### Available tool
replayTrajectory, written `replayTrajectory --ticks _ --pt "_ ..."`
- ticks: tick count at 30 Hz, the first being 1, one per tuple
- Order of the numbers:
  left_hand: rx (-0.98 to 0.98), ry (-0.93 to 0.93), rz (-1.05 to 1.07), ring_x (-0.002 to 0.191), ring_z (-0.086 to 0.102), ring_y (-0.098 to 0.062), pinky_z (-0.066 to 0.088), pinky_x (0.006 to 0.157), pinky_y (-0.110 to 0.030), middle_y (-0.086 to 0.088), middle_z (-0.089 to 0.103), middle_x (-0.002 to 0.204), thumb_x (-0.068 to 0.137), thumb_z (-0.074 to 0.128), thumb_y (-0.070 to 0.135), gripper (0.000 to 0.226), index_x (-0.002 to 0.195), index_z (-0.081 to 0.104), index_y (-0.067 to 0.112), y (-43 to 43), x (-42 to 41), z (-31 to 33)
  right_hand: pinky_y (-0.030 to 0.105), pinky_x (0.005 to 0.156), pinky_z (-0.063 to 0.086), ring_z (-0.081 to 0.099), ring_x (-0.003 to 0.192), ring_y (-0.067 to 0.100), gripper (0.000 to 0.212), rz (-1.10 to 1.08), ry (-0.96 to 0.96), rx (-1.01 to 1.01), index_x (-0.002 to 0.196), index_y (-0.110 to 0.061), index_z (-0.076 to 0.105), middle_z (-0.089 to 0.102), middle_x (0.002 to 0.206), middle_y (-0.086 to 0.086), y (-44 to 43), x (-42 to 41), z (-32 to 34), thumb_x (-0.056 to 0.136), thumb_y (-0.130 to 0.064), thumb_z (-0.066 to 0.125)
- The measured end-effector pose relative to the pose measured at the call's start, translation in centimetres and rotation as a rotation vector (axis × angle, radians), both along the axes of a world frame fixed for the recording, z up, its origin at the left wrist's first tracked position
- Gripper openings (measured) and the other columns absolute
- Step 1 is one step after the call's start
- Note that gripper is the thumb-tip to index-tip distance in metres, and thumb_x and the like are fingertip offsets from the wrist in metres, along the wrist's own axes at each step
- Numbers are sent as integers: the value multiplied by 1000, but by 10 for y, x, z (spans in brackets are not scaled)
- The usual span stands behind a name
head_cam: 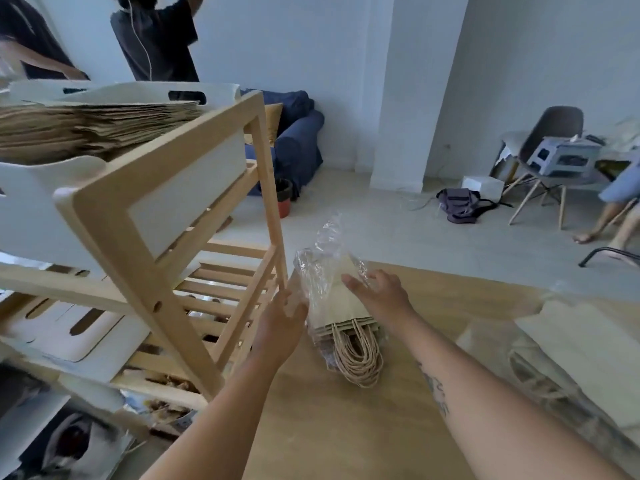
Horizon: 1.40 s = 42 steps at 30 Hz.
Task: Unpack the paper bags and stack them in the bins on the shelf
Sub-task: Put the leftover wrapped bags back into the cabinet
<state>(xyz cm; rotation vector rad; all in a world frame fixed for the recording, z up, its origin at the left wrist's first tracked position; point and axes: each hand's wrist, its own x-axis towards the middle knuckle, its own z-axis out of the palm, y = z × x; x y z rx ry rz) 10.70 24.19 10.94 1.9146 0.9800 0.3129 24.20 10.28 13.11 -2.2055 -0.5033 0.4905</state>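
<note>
Paper bags (346, 308), one plastic-wrapped bundle; left hand (282, 323) and right hand (379, 292) touch it, fingers (350, 282) straight.

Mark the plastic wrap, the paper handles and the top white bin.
plastic wrap (329, 237), head view, crumpled upper end
paper handles (358, 358), head view, looped cords
top white bin (187, 188), head view, side wall

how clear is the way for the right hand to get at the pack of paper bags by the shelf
Probably clear, yes. The right hand hovers open over the pack of paper bags, at its plastic wrap, and nothing lies between them. The left hand is beside the pack.
</note>
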Motion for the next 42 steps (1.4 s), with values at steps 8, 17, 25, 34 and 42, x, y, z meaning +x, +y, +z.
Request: replayTrajectory --ticks 8,17,25,34,42 --pt "-168 -49 -68 128 51 -17 45 104 -43 6 52 143 87 56 64 65 142 43 32 13 25 -22 30 92 37 50 117 22 20 -186 -104 184 94 -20 64 50 119 -1 34 0 -20 90 -39 58" --pt "-243 -9 12 129 50 -18 42 99 -32 3 52 143 93 58 50 58 145 39 31 13 40 -39 36 75 37 44 90 22 23 -440 161 52 81 -20 58 51 104 7 29 13 -58 90 -25 38" --pt "-365 -41 37 105 66 -18 55 94 -44 5 69 113 83 72 48 56 132 53 29 4 43 -60 28 50 32 39 57 13 14 -448 138 171 93 -10 52 49 74 1 14 -10 -65 98 -19 43" --pt "-376 -130 75 95 69 -12 58 86 -38 9 72 105 78 77 43 45 119 62 31 -36 4 -48 27 51 34 43 58 11 12 -463 87 253 85 -14 54 54 72 1 -31 -53 -57 96 -15 49" --pt "-452 -238 160 83 69 -8 58 75 -29 12 71 90 79 82 30 34 107 63 27 -121 -70 -25 27 50 32 41 57 13 15 -414 73 306 80 -14 50 50 69 -2 -114 -122 -36 96 -14 49"
